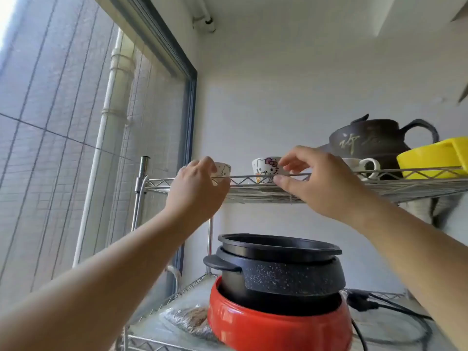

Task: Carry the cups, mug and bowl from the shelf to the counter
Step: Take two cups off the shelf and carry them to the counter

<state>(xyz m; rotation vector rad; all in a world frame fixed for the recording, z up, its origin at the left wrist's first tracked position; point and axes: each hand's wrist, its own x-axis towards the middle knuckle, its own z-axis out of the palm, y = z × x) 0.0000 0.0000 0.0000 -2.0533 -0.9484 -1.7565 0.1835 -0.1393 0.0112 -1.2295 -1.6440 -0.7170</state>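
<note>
Two bare hands reach up to a wire shelf (pixel 253 192): the left hand (pixel 196 191) curls around a small white cartoon-printed cup (pixel 222 170) at the shelf's left end, while the right hand (pixel 317 181) hovers with thumb and fingers spread just beside a second cartoon cup (pixel 264 169), not clearly touching it. Farther right on the same shelf stand a white mug (pixel 364 167), a dark teapot (pixel 374 143) and a yellow bowl (pixel 433 160). Below sits a black pot (pixel 278 269) on a red cooker base (pixel 273 325).

Left cup (pixel 224 171) half hidden behind left hand (pixel 196 188); white mug (pixel 364 166) partly behind right hand (pixel 321 183); yellow bowl (pixel 433 158) cut by right edge; red cooker (pixel 273 328) cut by bottom edge
</note>
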